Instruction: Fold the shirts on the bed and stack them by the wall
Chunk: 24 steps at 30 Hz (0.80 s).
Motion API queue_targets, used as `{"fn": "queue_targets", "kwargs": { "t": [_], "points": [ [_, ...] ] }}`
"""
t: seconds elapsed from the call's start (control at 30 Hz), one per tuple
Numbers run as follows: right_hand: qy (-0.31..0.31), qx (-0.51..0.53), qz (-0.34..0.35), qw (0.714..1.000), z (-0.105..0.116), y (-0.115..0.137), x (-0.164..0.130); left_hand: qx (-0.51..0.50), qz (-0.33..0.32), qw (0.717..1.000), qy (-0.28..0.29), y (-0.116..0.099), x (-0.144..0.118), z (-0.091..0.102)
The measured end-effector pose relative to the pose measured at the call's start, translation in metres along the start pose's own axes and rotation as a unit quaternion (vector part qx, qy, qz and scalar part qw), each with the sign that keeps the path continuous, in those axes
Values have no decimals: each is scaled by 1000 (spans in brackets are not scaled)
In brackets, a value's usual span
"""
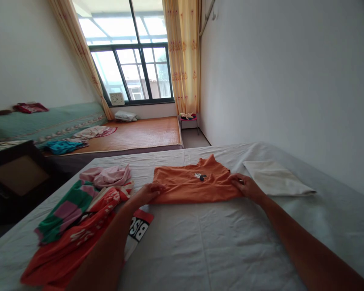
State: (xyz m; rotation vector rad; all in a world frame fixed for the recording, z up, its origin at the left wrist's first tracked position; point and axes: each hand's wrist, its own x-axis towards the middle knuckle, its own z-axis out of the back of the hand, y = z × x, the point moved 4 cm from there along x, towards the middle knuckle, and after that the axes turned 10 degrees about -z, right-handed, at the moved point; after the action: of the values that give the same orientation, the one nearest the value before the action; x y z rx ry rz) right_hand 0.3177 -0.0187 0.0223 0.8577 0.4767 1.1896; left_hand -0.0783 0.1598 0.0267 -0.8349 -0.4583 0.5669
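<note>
An orange shirt (197,182) with a small cartoon print lies flat on the white bed sheet (218,246), folded into a wide band. My left hand (150,190) pinches its lower left corner. My right hand (244,185) grips its lower right corner. Both arms reach forward across the bed.
A heap of clothes (79,218) in red, green, pink and white lies at my left. A folded white cloth (276,178) rests to the right of the shirt. Beyond the bed are a second bed (139,135), a dark cabinet (15,173), a small stool (188,118) and the window.
</note>
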Motion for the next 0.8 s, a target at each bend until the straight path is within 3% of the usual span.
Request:
{"fn": "queue_targets", "kwargs": {
  "t": [0.1, 0.17, 0.27, 0.33, 0.4, 0.43, 0.5, 0.57, 0.67, 0.8],
  "points": [
    [96, -30, -9, 995, 2, -3, -3, 7, 20, 998, 65, 5, -6, 5],
    [123, -67, -21, 990, 7, -11, -5, 42, 37, 995, 88, 7, -9, 11],
    [33, -167, -14, 985, 17, -13, -5, 177, 75, 978, 84, 2, -10, 20],
    [-58, -214, 36, 974, 14, -1, -7, 295, 76, 952, 35, -14, -7, 19],
    [-91, -223, 107, 965, -3, 21, -12, 369, 23, 929, -28, -38, -1, 6],
    [-74, -222, 140, 962, -17, 32, -15, 380, -18, 924, -48, -50, 3, -7],
    [5, -226, 192, 955, -47, 50, -23, 354, -99, 930, -26, -67, 8, -41],
    [86, -245, 213, 942, -71, 57, -30, 339, -134, 931, 25, -70, 10, -74],
    [114, -282, 173, 937, -79, 43, -30, 365, -101, 923, 65, -57, 6, -99],
    [42, -305, 77, 948, -52, 4, -13, 397, -25, 915, 68, -43, 2, -92]
  ]
}}
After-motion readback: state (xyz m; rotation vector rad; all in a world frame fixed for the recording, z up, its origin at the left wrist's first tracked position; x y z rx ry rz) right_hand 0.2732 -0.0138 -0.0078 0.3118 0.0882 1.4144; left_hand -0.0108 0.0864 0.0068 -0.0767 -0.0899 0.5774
